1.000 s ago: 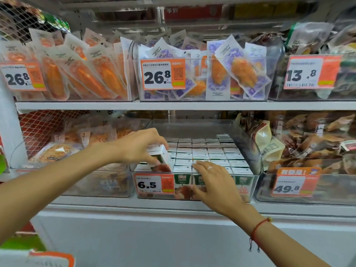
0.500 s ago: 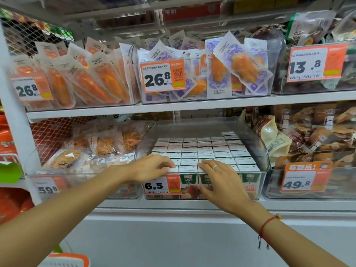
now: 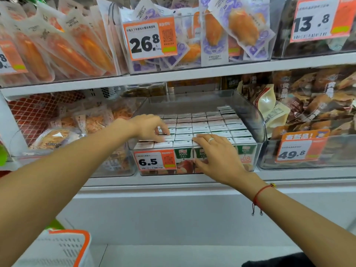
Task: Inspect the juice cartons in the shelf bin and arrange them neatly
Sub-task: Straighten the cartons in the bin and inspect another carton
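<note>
A clear plastic shelf bin (image 3: 257, 120) on the lower shelf holds several rows of juice cartons (image 3: 217, 123), white tops up, packed close together. The front row shows green faces with "100%" and red apples. My left hand (image 3: 149, 128) reaches over the bin's left side, and its curled fingers and thumb pinch the top of a carton (image 3: 168, 137) in the second row. My right hand (image 3: 217, 155) lies flat with straight fingers over the front-row tops, thumb on the bin's front wall. A ring is on one finger.
An orange 6.5 price tag (image 3: 154, 160) hangs on the bin's front. Bins of snack packets stand to the left (image 3: 81, 124) and right (image 3: 316, 116), under the upper shelf (image 3: 192, 74). A white basket with an orange rim (image 3: 63, 247) sits at the bottom left.
My left hand set the carton it carried down into the bin's left side and moved back to the second row. The right hand stayed on the front row. The camera moved closer.
</note>
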Demonstrator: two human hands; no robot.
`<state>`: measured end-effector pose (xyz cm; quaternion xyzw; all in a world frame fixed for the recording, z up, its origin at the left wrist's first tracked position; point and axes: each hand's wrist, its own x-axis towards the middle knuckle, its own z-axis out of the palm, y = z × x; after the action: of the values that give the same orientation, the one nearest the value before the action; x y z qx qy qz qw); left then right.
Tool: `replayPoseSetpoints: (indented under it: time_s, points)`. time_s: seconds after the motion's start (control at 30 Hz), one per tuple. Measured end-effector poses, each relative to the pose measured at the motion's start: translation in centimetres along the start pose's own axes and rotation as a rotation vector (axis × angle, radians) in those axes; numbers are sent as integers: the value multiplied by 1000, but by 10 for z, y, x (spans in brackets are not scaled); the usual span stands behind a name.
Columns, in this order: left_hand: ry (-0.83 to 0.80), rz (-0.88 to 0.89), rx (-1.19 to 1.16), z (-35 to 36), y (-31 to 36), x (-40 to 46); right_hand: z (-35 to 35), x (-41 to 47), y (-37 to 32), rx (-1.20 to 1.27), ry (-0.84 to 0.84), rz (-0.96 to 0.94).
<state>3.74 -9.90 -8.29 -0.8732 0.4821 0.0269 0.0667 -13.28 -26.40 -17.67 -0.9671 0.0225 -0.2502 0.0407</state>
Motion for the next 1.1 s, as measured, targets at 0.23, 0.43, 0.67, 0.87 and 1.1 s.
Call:
replayPoseSetpoints:
  time_s: [0.23, 0.43, 0.67, 0.87, 1.1]
  points:
    - [-123, 52, 136, -12, -1, 18, 4, -1, 1, 12, 21, -2]
    - [-111, 55, 94, -8, 0, 19, 4, -2, 0, 18, 21, 2]
    - [-36, -3, -163, -7, -15, 14, 2, -3, -1, 32, 15, -9]
    - [275, -86, -562, -13, -22, -6, 0, -1, 2, 62, -13, -6]
    - [656, -154, -1365, -14, 33, -56, -31, 1, -25, 668, -48, 228]
